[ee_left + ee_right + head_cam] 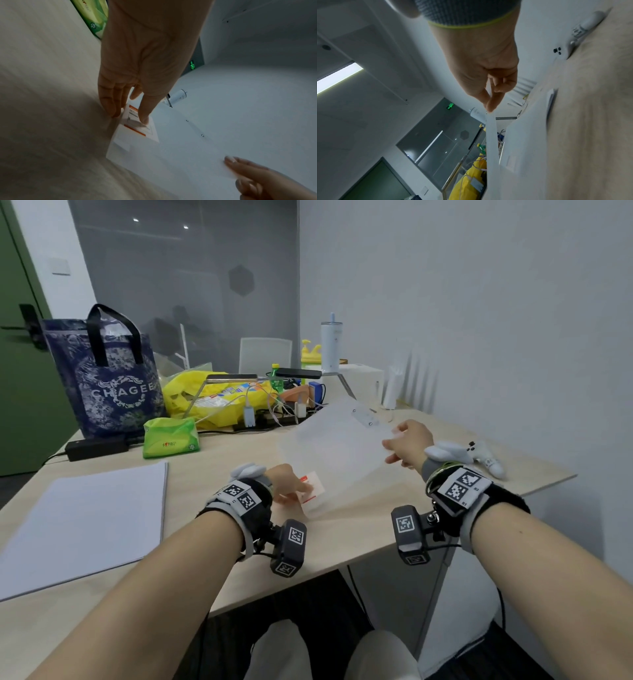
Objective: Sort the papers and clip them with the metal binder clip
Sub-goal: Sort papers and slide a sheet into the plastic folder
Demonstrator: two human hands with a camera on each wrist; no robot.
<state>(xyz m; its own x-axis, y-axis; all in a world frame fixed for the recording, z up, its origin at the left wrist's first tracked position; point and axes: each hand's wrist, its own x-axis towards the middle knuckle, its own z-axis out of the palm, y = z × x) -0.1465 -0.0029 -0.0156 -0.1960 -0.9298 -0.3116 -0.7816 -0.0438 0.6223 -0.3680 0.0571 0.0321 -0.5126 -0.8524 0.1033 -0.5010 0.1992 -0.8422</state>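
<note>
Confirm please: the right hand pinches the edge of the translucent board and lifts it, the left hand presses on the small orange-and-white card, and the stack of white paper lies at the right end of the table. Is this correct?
One detail is wrong. The stack of white paper lies at the left end of the table, as the head view shows. The rest holds: the right hand pinches and lifts the translucent board, and the left hand presses the orange-and-white card.

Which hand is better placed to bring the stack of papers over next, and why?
Left. The left hand only touches the clipboard's label, nearer the paper stack; the right hand pinches the clipboard's far edge.
</note>
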